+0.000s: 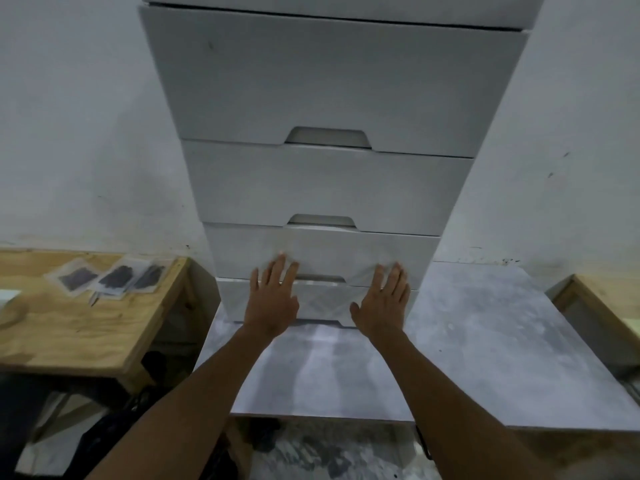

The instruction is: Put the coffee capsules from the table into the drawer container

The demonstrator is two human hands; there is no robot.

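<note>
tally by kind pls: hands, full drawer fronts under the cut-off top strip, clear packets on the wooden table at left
hands: 2, left hand and right hand
drawer fronts: 4
clear packets: 3
total: 9

The drawer container (329,81) is showing smooth, matt white fronts. The grey desk (467,341) is looking mottled like concrete, faintly glossy. The plywood desk (69,334) is showing raw grain, carrying clear glossy plastic pouches (114,278).
</note>
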